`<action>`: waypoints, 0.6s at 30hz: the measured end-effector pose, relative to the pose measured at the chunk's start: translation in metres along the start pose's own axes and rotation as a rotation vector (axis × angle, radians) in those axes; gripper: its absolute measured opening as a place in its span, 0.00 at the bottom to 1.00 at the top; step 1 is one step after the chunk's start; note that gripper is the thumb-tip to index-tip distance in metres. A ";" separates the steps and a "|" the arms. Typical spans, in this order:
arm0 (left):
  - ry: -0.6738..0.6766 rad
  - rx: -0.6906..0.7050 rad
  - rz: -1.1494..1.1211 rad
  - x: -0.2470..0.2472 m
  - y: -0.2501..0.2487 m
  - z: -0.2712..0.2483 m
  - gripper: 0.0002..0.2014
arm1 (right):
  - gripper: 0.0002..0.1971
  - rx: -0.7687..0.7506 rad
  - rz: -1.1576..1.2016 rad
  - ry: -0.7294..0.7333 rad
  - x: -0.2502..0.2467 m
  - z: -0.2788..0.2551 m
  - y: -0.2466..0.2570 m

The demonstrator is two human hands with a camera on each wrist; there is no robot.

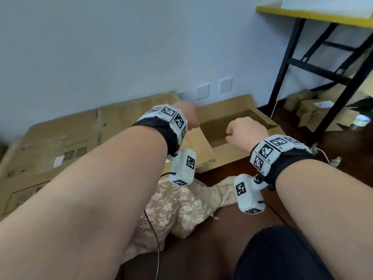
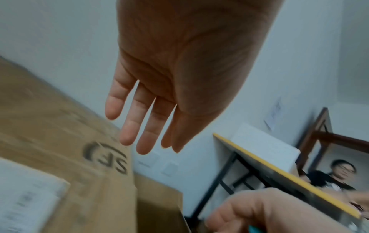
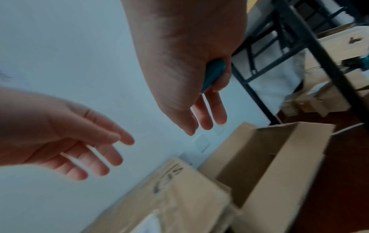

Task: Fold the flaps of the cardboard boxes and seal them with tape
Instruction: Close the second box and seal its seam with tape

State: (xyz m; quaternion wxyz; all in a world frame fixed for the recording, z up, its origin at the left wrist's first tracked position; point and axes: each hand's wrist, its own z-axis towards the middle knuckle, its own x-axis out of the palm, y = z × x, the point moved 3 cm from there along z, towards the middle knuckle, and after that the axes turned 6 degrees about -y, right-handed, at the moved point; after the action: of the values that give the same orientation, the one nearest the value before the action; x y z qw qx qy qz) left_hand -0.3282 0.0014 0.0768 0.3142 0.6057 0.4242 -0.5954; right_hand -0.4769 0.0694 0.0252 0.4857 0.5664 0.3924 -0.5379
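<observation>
Several flattened brown cardboard sheets (image 1: 60, 142) piled along the wall, crowding the open-topped brown cardboard box (image 1: 240, 126) just beside them on the floor, nothing taped yet. Could easily snag a flap on that pile while folding. Left hand (image 2: 159, 94) hovering above the cardboard, fingers straight, holding nothing. Right hand (image 3: 185, 63) curled round a small teal plastic thing (image 3: 213, 71), maybe a cutter, can't tell. Risks nicking cardboard or fumbling the fold one-handed, probably.

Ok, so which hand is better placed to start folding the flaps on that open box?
Probably the left. The left hand is open and holds nothing, while the right hand grips a teal tool. Both hover above the open box.
</observation>
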 end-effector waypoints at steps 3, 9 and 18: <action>-0.059 -0.079 0.024 -0.024 0.053 -0.053 0.16 | 0.12 -0.073 0.033 -0.044 -0.019 -0.016 0.050; -0.090 -0.291 0.009 -0.049 0.164 -0.154 0.16 | 0.13 -0.229 0.035 -0.072 -0.033 -0.054 0.153; -0.056 -0.524 -0.102 -0.023 0.271 -0.243 0.16 | 0.15 -0.390 -0.043 -0.027 0.008 -0.082 0.246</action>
State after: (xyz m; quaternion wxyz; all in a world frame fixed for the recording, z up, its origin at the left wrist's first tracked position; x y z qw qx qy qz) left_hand 0.0247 0.0936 0.0886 0.4416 0.4649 0.5848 -0.4968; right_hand -0.2197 0.0944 0.0450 0.5797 0.4456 0.4947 -0.4697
